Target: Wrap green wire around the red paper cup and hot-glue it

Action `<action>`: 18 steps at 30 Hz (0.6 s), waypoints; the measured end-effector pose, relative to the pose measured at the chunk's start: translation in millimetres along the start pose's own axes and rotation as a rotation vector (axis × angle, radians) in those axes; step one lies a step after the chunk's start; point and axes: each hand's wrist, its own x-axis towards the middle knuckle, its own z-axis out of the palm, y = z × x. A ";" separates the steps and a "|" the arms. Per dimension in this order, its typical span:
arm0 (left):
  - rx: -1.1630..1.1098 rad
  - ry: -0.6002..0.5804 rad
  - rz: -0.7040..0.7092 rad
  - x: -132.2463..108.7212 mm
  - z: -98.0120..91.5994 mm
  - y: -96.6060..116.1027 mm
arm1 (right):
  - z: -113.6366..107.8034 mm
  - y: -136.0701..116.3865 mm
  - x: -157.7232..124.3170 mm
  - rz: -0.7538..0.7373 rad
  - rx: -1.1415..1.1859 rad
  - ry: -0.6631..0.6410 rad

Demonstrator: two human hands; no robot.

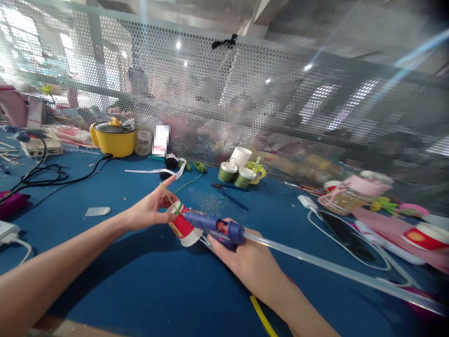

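Observation:
My left hand [150,209] grips a small red and white paper cup [183,228] lying on its side above the blue table, with a thin green strand [167,194] running across its fingers. My right hand [245,258] is closed round a blue hot glue gun [213,223]. The gun's nozzle points left and touches the cup near its rim. A long clear glue stick [315,263] sticks out of the back of the gun toward the right.
A yellow electric pot [114,137] stands at the back left with black cables [52,175] beside it. Green-wrapped cups [235,174] and scissors [229,192] lie behind. A phone [345,236], a white cable, pink items and a red cup [424,235] fill the right. A perforated metal screen [245,93] closes the far edge.

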 end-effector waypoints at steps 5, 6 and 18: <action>-0.003 -0.006 0.004 0.1 0.8 0.7 | 0.3 -0.3 0.2 -0.024 -0.034 0.024; -0.004 -0.009 0.005 0.0 0.8 0.6 | -0.1 -0.9 -0.1 -0.028 -0.028 0.017; 0.003 -0.021 0.027 0.2 0.1 0.1 | 0.1 -3.6 -3.6 0.001 0.006 0.001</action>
